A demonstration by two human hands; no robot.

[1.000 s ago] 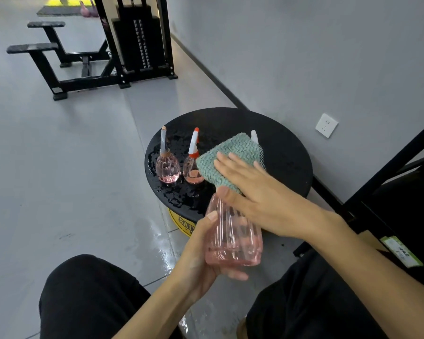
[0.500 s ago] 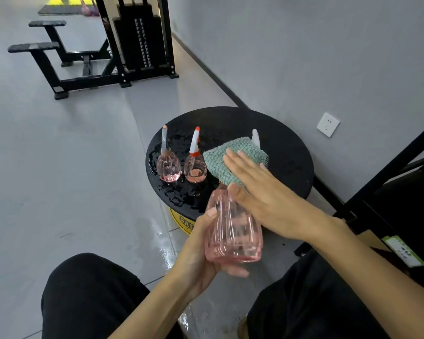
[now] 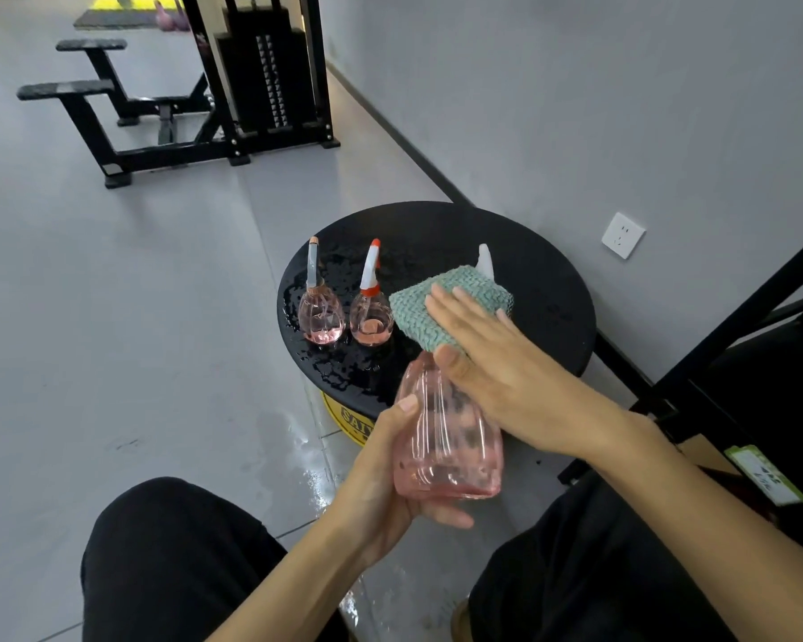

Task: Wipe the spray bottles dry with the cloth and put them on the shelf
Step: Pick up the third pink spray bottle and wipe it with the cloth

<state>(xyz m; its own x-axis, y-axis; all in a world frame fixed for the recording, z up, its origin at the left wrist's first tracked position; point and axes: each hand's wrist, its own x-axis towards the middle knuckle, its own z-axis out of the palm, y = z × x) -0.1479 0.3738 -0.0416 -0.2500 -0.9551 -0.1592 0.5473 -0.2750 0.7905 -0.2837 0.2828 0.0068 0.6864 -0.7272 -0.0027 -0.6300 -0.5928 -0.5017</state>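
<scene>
My left hand grips the base of a pink see-through spray bottle, tilted with its white nozzle pointing away from me. With straight fingers, my right hand presses a green knitted cloth flat onto the bottle's upper part. Two smaller pink spray bottles stand upright on the wet round black table: one with a grey nozzle at the left, one with a white and red nozzle beside it.
Water lies on the table's left side and on the grey floor below it. A black shelf frame rises at the right against the wall. A black weight machine stands far back. My knees are at the bottom.
My right hand has slid the cloth slightly up along the bottle toward the nozzle. The left hand keeps its hold on the base.
</scene>
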